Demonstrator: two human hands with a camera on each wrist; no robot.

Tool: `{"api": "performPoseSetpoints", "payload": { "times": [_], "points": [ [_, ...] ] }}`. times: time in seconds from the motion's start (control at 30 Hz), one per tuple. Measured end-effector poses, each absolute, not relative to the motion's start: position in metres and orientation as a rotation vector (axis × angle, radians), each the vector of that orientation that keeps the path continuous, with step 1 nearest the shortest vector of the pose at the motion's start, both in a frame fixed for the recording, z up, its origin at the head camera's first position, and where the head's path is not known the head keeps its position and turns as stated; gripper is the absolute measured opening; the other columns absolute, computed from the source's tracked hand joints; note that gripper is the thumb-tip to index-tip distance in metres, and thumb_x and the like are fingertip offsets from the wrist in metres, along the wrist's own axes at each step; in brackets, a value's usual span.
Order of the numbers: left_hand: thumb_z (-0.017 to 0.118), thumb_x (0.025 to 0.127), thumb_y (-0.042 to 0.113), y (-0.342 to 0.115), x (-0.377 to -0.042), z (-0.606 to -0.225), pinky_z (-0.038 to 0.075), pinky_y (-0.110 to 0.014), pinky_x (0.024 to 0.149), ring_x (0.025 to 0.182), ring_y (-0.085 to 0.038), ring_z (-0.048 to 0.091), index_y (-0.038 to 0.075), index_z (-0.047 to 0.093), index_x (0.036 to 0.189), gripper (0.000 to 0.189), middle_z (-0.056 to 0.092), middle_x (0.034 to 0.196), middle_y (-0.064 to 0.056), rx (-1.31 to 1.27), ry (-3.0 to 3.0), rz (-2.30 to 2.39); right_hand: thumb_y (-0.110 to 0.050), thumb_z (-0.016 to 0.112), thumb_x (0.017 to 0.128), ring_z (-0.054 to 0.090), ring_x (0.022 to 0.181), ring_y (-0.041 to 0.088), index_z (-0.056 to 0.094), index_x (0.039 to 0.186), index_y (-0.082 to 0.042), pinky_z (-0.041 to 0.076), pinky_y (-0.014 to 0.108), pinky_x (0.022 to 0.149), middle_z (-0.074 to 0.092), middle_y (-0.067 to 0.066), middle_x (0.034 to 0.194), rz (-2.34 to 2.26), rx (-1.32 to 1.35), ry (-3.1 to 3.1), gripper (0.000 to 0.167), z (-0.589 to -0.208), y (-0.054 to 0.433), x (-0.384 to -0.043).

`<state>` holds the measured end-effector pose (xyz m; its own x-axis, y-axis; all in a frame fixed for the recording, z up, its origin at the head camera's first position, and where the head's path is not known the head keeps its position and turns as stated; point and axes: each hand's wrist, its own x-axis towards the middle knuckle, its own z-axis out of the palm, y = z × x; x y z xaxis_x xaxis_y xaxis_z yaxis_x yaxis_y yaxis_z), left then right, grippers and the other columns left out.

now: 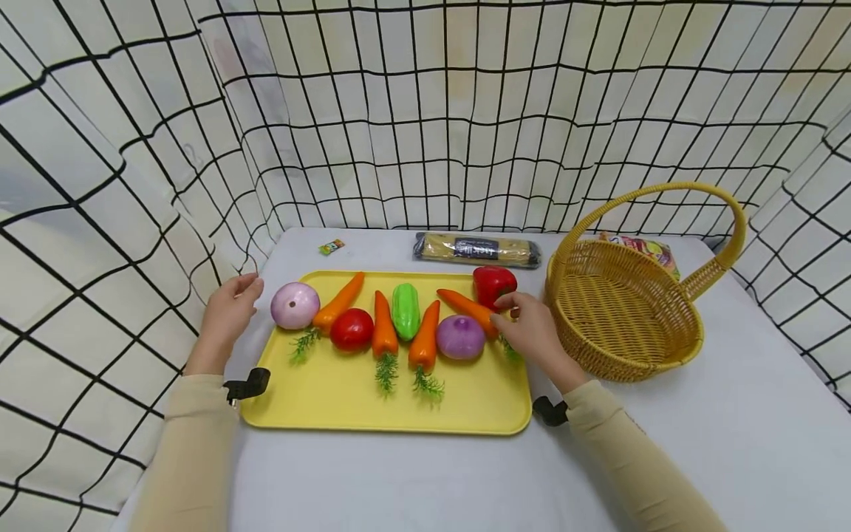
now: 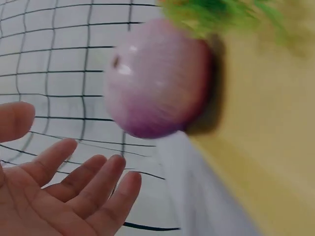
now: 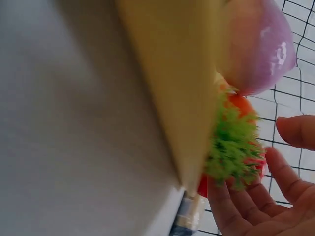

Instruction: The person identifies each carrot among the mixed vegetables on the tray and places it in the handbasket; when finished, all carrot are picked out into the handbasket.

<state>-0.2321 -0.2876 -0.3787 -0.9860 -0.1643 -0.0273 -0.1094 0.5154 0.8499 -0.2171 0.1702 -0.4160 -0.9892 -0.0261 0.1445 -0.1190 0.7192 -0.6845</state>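
My left hand (image 1: pixel 229 318) hovers off the left side of a yellow tray (image 1: pixel 359 403), fingers loosely bent and nothing in them. Nearest to it is a purple onion (image 1: pixel 295 305) at the tray's edge; the left wrist view shows a gap between them. Over the tray's right edge is my right hand (image 1: pixel 532 332), thumb apart from the fingers, beside an orange carrot (image 1: pixel 462 307) and a red pepper (image 1: pixel 493 284). In the right wrist view its fingertips are close to the carrot's green leaves (image 3: pixel 234 140); contact cannot be told. A second purple onion (image 1: pixel 460 337) lies near.
Mid-tray lie a red tomato (image 1: pixel 351 330), a green cucumber (image 1: pixel 405 312) and more carrots (image 1: pixel 384 329). A wicker basket (image 1: pixel 688 347) with a tall handle stands right of the tray. Behind are a noodle packet (image 1: pixel 476 250), a small wrapper (image 1: pixel 331 247) and a colourful bag (image 1: pixel 648 250).
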Motion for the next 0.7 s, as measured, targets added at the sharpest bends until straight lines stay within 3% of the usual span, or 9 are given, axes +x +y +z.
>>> {"api": "performPoseSetpoints", "payload": {
  "times": [0.13, 0.27, 0.37, 0.6, 0.7],
  "points": [
    [0.029, 0.105, 0.036, -0.294, -0.236, -0.398, 0.046, -0.037, 0.099, 0.133, -0.042, 0.039, -0.004, 0.021, 0.152, 0.063, 0.030, 0.152, -0.029, 0.242, -2.739, -1.653, -0.026, 0.070, 0.088, 0.059, 0.100, 0.028, 0.064, 0.113, -0.007, 0.051, 0.040, 0.084, 0.064, 0.010, 0.114, 1.198, 0.059, -2.801, 0.032, -0.425, 0.172, -0.215],
    [0.030, 0.105, 0.021, -0.298, -0.241, -0.418, 0.048, -0.027, 0.093, 0.112, -0.017, 0.057, -0.007, 0.016, 0.152, 0.056, 0.029, 0.151, -0.031, 0.208, -2.750, -1.767, -0.027, 0.071, 0.088, 0.059, 0.100, 0.027, 0.064, 0.116, -0.007, 0.051, 0.040, 0.084, 0.063, 0.010, 0.116, 1.224, 0.052, -2.812, 0.035, -0.429, 0.172, -0.216],
    [0.032, 0.101, 0.008, -0.302, -0.243, -0.431, 0.048, -0.017, 0.085, 0.093, 0.005, 0.050, -0.008, 0.017, 0.152, 0.055, 0.030, 0.150, -0.031, 0.193, -2.710, -1.809, -0.028, 0.072, 0.087, 0.060, 0.101, 0.027, 0.064, 0.116, -0.007, 0.051, 0.040, 0.085, 0.064, 0.010, 0.116, 1.232, 0.056, -2.832, 0.036, -0.432, 0.171, -0.218],
    [0.035, 0.091, -0.005, -0.305, -0.245, -0.445, 0.046, -0.012, 0.076, 0.089, 0.008, 0.048, -0.011, 0.026, 0.148, 0.058, 0.039, 0.143, -0.032, 0.142, -2.637, -1.758, -0.027, 0.072, 0.086, 0.062, 0.100, 0.026, 0.063, 0.117, -0.007, 0.051, 0.039, 0.085, 0.066, 0.010, 0.113, 1.224, 0.066, -2.868, 0.039, -0.435, 0.172, -0.219],
    [0.037, 0.095, 0.000, -0.302, -0.246, -0.449, 0.045, -0.012, 0.075, 0.090, 0.008, 0.047, -0.012, 0.030, 0.146, 0.053, 0.043, 0.140, -0.032, 0.134, -2.635, -1.692, -0.029, 0.073, 0.086, 0.062, 0.099, 0.025, 0.062, 0.120, -0.007, 0.051, 0.039, 0.085, 0.066, 0.010, 0.113, 1.161, 0.085, -2.910, 0.043, -0.435, 0.172, -0.220]
  ]
}}
